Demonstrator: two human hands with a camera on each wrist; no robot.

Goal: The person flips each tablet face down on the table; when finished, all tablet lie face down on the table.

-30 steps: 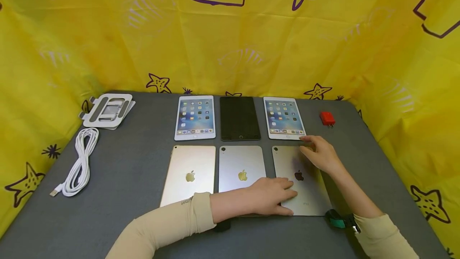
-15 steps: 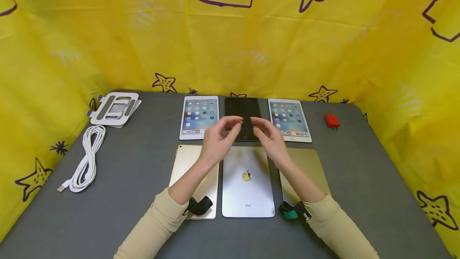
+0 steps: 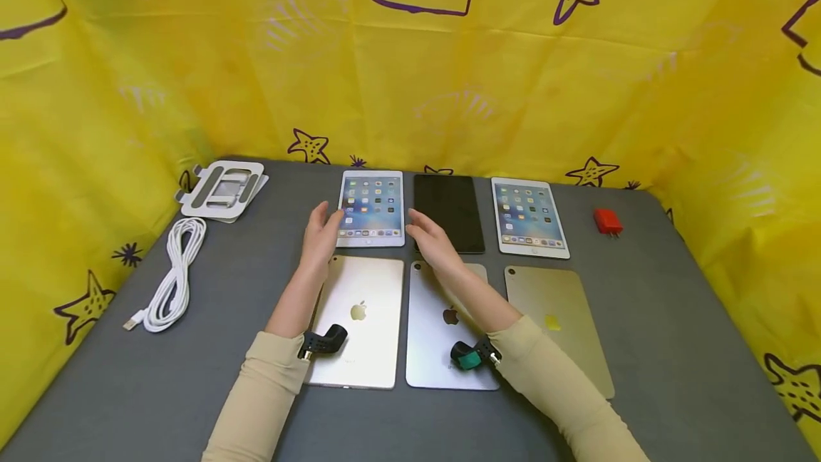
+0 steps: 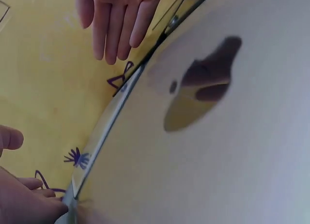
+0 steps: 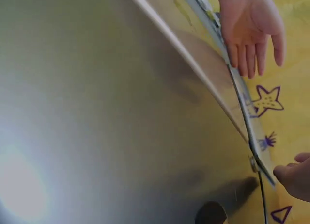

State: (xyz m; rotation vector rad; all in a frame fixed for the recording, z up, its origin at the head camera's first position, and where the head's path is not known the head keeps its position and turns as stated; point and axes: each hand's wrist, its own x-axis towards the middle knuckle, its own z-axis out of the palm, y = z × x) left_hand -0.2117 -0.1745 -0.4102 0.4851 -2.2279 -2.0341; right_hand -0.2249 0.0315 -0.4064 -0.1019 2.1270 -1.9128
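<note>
In the head view my left hand (image 3: 319,237) is at the left edge of a white tablet (image 3: 370,205) whose screen shows app icons, thumb tip overlapping that edge. My right hand (image 3: 436,241) is on the other side of it, over the near left part of a black-screened tablet (image 3: 454,209). Both hands have relaxed, extended fingers and hold nothing. Below the forearms lie a pale gold tablet (image 3: 368,291), back up with an apple logo, and a silver one (image 3: 426,348) beside it. The left wrist view shows the logo on a tablet back (image 4: 252,151) close up.
Another white tablet (image 3: 529,212) is at the back right, with a gold tablet (image 3: 558,305) in front of it. A red charger plug (image 3: 607,221) sits further right. On the left are a coiled white cable (image 3: 176,276) and a folding stand (image 3: 224,190). A yellow curtain (image 3: 410,91) encloses the table.
Both hands have left the front right tablet, passed over the black-screened tablet and moved left to either side of the back left white tablet. The head view has swung slightly left.
</note>
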